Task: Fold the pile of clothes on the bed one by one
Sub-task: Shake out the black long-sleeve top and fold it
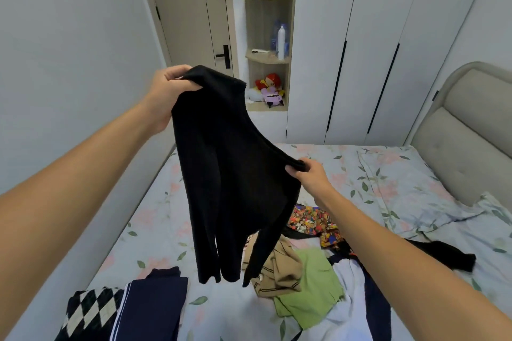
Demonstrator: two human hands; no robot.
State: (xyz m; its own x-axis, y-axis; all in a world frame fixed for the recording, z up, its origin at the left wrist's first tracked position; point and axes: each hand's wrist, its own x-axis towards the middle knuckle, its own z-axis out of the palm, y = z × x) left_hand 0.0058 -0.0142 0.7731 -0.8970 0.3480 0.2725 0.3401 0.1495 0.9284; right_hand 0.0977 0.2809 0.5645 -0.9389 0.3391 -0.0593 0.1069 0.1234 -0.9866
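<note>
While you hold the black garment (235, 174) up in the air over the bed (155, 216), your left hand (166, 97) is closed on one top corner, raised high, and your right hand (310, 174) pinches the other corner lower down and nearer the headboard (465, 133). That grip reads as a way to let the cloth hang open so you can find its shape before you lay it flat (the uneven height of your hands leaves the top edge sloping down to the right). Its long axis runs roughly up and down, with the top edge at your hands and the narrow ends, probably sleeves or legs, dangling toward the mattress without clearly touching it.

Below it, the unfolded pile (310, 277) lies rumpled: a green piece, a tan one, a bright printed one and something white. To your near left, a navy item (155, 307) and a diamond-patterned knit (88, 313) sit side by side, looking already folded. I judge this as early in folding the present item.
</note>
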